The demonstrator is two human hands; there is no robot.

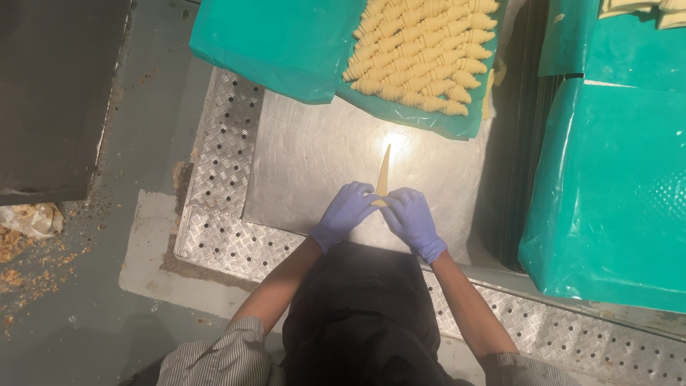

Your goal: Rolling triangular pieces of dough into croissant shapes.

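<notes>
2 gloved hands, left [344, 211] and right [412, 218], curl shut over the wide end of a dough triangle [384, 171], its tip flat on the counter [314, 157], pointing at shaped rolls [421, 53] on a green sheet [286, 43].

pale dough triangle [384, 174], flat (tip pointing away), on steel

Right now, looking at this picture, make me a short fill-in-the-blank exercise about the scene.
1. Both hands, left hand and right hand, wear ____ gloves.
2. Their fingers meet at the wide end of a long ____ of dough.
3. The shaped pastries lie in rows on a ____ sheet.

Missing words: purple; triangle; green
</notes>
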